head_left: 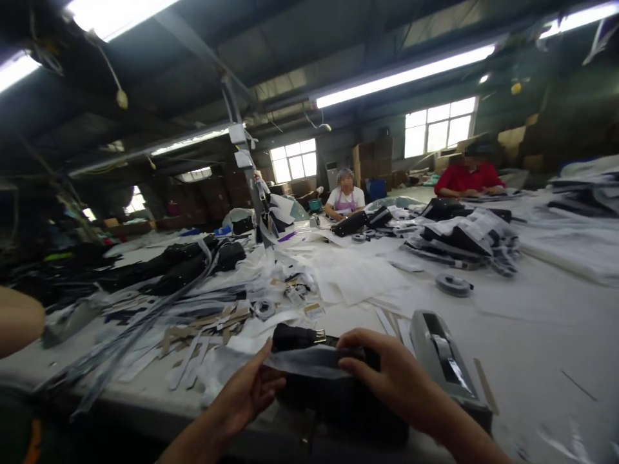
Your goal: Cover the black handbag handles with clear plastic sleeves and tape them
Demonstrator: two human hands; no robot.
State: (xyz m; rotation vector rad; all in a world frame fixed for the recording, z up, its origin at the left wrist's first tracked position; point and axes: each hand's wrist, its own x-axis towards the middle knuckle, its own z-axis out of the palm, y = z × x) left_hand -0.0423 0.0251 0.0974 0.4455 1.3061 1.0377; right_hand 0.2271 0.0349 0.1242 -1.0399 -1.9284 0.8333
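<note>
Between my two hands stretches a pale, translucent strip [309, 362], lying across a black item [338, 403] that looks like a bag. My left hand [249, 393] has its thumb against the strip's left end, with the fingers curled beneath. At the other end, the thumb and fingers of my right hand [380, 370] pinch the strip. Just behind it lies a rolled black strap [293, 336] with a gold-coloured buckle [320, 336]. To the right of my right hand stands a grey tape dispenser [442, 351]. The item's lower part is dark and hard to make out.
Left on the table [532, 335] are cardboard strips [213, 328] and long grey bands [126, 345]. A tape roll [453, 285] and wrapped black goods [464, 238] lie farther right. Two people [345, 193] work across the table; an arm [19, 322] shows at far left.
</note>
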